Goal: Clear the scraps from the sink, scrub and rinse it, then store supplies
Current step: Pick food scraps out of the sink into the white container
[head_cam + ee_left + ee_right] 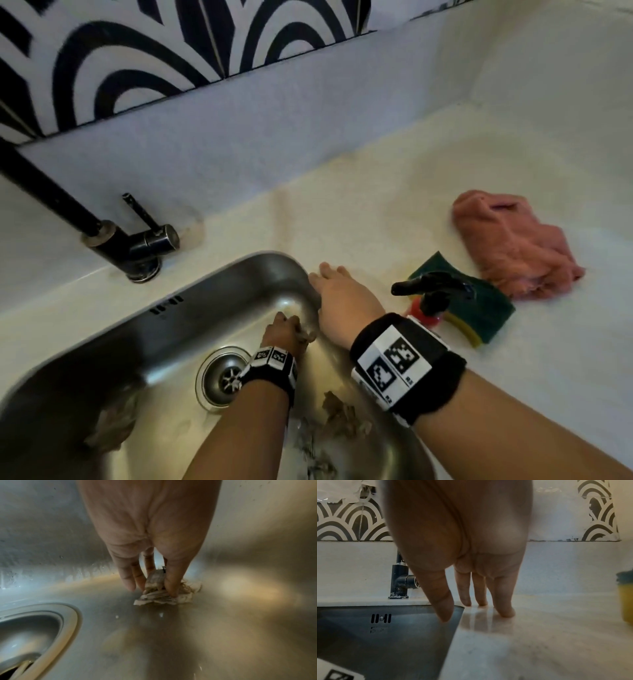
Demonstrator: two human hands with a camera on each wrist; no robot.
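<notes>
Inside the steel sink [102,342], near its far right corner, my left hand [291,330] pinches a pale, soggy scrap [159,593] between thumb and fingers against the sink floor [205,642]. More scraps [342,414] lie on the sink floor nearer me, and another clump [109,425] sits at the left. My right hand [337,291] rests flat on the white counter [539,635] at the sink's right rim, with straight fingers [504,601] touching the counter and the thumb over the sink edge.
The drain [227,375] lies just left of my left wrist. A black tap [144,246] stands behind the sink. On the counter to the right are a soap pump bottle [428,298], a green and yellow sponge [479,308] and a pink cloth [513,246].
</notes>
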